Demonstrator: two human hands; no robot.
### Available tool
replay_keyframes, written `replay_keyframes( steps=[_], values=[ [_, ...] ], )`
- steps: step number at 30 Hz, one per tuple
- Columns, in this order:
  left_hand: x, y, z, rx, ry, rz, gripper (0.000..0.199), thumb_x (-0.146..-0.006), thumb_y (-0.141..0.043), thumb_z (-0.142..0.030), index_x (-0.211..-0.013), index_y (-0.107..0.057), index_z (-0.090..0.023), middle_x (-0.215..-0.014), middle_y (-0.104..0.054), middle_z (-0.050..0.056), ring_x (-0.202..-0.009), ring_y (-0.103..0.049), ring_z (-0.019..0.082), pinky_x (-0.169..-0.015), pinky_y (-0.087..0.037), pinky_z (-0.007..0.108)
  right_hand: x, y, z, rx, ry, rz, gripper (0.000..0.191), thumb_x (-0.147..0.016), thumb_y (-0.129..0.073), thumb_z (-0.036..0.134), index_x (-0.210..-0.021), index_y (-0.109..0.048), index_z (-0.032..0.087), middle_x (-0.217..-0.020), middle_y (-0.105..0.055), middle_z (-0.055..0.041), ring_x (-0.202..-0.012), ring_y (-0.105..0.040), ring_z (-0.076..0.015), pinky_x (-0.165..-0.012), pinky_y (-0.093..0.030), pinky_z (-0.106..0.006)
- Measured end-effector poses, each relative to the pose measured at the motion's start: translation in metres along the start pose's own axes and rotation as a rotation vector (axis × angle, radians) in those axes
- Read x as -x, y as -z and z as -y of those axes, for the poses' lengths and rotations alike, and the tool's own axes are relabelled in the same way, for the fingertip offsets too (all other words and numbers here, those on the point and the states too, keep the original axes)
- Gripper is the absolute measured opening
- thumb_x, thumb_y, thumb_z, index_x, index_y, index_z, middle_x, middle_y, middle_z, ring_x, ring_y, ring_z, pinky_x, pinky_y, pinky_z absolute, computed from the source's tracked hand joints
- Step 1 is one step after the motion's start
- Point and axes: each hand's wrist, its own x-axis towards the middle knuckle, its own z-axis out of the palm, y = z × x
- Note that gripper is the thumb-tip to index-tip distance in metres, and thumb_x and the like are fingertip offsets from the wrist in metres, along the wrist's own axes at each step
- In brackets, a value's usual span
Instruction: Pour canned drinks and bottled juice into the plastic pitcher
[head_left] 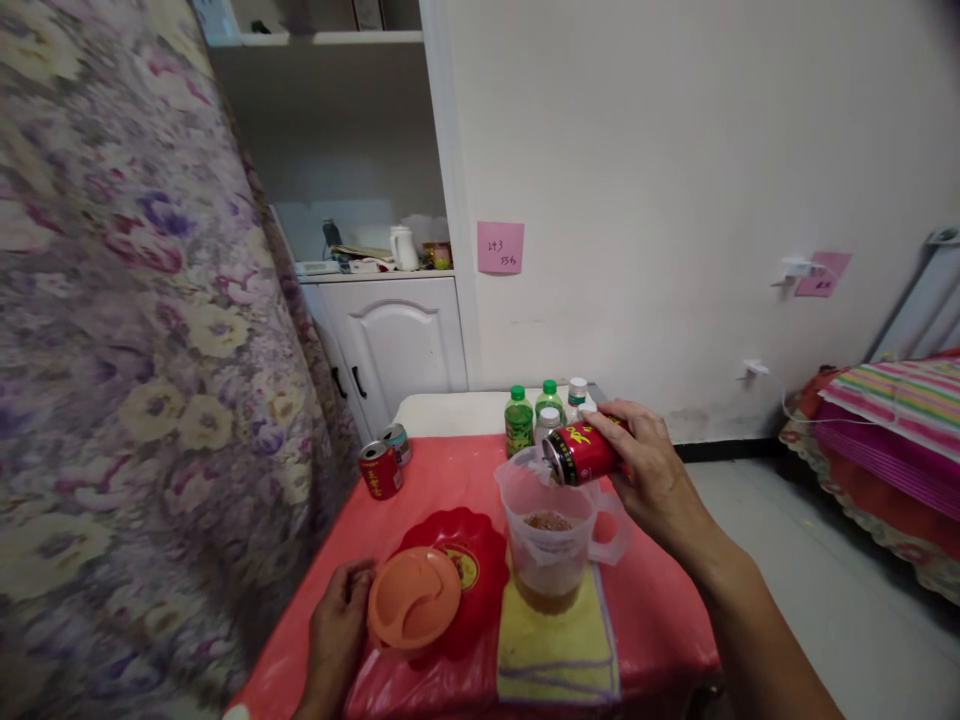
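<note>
My right hand (645,460) grips a red drink can (581,452), tipped left over the mouth of a translucent plastic measuring jug (547,560). Brown, frothy liquid lies in the jug, whose handle points right. Beneath the jug is a folded yellow cloth (555,655). My left hand (337,620) rests at the left side of the table, its fingers loosely bent and apart from the thumb. Its fingertips are beside the rim of an orange divided bowl (415,600); I cannot tell whether they touch it. The bowl overlaps a red scalloped plate (484,570).
A red can (380,470) and a grey-green can (396,442) stand at the table's left. Several bottles, including a green-capped bottle (518,420), stand behind the jug. A floral curtain (150,400) hangs close on the left. The tablecloth (450,470) is red.
</note>
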Motion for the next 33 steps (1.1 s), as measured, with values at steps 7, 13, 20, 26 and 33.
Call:
replay_keyframes(
  steps=[7, 13, 20, 26, 33],
  values=[
    [0.0006, -0.0002, 0.0001, 0.020, -0.006, -0.013, 0.042, -0.075, -0.060, -0.056, -0.097, -0.069, -0.022, -0.094, -0.078, 0.006, -0.088, -0.072, 0.028, -0.079, -0.058, 0.038, -0.0007, -0.0010, 0.0008, -0.006, 0.013, -0.006, 0.073, -0.086, -0.046, -0.003, -0.149, -0.041, 0.033, -0.139, -0.052, -0.0109, -0.135, -0.045, -0.0301, -0.111, -0.046, -0.058],
    [0.0007, -0.0004, 0.0002, 0.016, 0.000, -0.012, 0.042, -0.075, -0.061, -0.056, -0.098, -0.070, -0.021, -0.096, -0.078, 0.007, -0.088, -0.072, 0.028, -0.078, -0.059, 0.038, -0.0018, 0.0039, 0.0049, -0.001, 0.001, -0.011, 0.067, -0.090, -0.048, 0.000, -0.149, -0.042, 0.032, -0.140, -0.052, -0.0117, -0.133, -0.046, -0.0304, -0.110, -0.046, -0.057],
    [0.0010, -0.0003, -0.0021, 0.020, -0.005, -0.021, 0.043, -0.074, -0.063, -0.058, -0.095, -0.070, -0.022, -0.091, -0.079, 0.006, -0.087, -0.073, 0.028, -0.077, -0.060, 0.038, -0.0010, 0.0035, 0.0044, 0.000, -0.001, -0.006, 0.070, -0.088, -0.047, -0.002, -0.149, -0.042, 0.032, -0.141, -0.051, -0.0122, -0.134, -0.046, -0.0309, -0.110, -0.046, -0.057],
    [0.0017, -0.0008, -0.0032, 0.029, -0.012, -0.020, 0.042, -0.074, -0.063, -0.058, -0.094, -0.070, -0.022, -0.091, -0.079, 0.006, -0.087, -0.072, 0.028, -0.078, -0.059, 0.037, -0.0005, 0.0043, 0.0039, 0.015, 0.004, -0.006, 0.067, -0.091, -0.048, 0.002, -0.150, -0.041, 0.034, -0.139, -0.052, -0.0115, -0.132, -0.048, -0.0306, -0.110, -0.047, -0.058],
    [0.0011, -0.0020, -0.0034, 0.034, 0.000, -0.011, 0.040, -0.075, -0.061, -0.055, -0.094, -0.070, -0.022, -0.092, -0.078, 0.006, -0.088, -0.072, 0.028, -0.078, -0.059, 0.038, -0.0006, 0.0077, 0.0040, 0.052, 0.023, -0.002, 0.067, -0.090, -0.049, 0.001, -0.149, -0.042, 0.032, -0.140, -0.051, -0.0132, -0.132, -0.047, -0.0310, -0.108, -0.047, -0.057]
  ],
)
